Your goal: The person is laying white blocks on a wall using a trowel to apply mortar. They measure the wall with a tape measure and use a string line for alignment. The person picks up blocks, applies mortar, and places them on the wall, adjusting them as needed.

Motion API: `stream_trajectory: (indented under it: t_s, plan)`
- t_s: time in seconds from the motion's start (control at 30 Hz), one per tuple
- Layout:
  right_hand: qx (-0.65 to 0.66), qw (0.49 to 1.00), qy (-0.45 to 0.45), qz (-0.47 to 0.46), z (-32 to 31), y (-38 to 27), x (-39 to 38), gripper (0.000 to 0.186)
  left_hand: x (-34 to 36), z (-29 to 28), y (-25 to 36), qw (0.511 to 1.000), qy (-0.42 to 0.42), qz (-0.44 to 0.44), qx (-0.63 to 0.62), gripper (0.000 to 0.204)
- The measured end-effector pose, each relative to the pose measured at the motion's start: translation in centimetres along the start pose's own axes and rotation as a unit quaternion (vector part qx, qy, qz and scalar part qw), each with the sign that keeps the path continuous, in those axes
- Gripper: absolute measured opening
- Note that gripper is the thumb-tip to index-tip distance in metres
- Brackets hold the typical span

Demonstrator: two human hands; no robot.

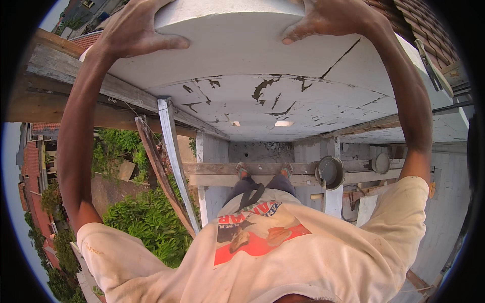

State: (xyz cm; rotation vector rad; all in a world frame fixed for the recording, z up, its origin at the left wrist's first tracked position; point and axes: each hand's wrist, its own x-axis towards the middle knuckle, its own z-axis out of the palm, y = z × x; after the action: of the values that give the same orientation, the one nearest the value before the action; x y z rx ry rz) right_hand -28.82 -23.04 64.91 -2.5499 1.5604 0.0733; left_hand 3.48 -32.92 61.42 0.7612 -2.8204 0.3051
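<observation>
A white building block (230, 43) lies along the top of a wall of similar pale blocks (242, 96), which has dark grey mortar smears on its joints. My left hand (134, 30) grips the block near its left end, thumb against the near face. Toward the other end, my right hand (336, 19) holds it the same way, its thumb also on the near face. The fingertips of both hands are hidden or cut off at the upper edge. Both arms are stretched out past the wall's near face.
My feet stand on wooden planks (252, 168) set high above the ground. A bucket of grey mortar (330, 172) sits on them at right, near another bucket (380, 163). Wooden posts (177, 161) and a beam (60, 63) border the left, with greenery (146, 222) below.
</observation>
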Motion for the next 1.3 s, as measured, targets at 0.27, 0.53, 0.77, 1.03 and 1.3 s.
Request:
stream_trajectory:
  t_s: [0.27,0.53,0.77,1.03,1.3]
  plan:
    - [-0.112,0.971,0.21,-0.022,6.1,6.6,0.1,0.105,-1.4,0.3,1.1,0.995,0.093,0.011,0.033,0.077]
    - [-0.169,0.96,0.221,-0.024,6.2,6.9,0.4,0.106,-2.7,0.4,0.6,0.991,0.064,-0.112,0.029,0.073]
    - [-0.139,0.964,0.224,-0.038,6.2,7.1,0.3,0.104,-2.6,1.1,-0.1,0.991,0.105,-0.079,0.0,0.074]
    - [-0.086,0.975,0.199,-0.052,5.3,5.9,-0.1,0.103,-3.7,0.3,-0.5,0.991,0.081,-0.105,-0.018,0.077]
    - [-0.14,0.957,0.254,0.001,3.3,11.2,-7.3,0.089,-4.7,2.8,2.6,0.958,0.231,-0.151,0.076,0.085]
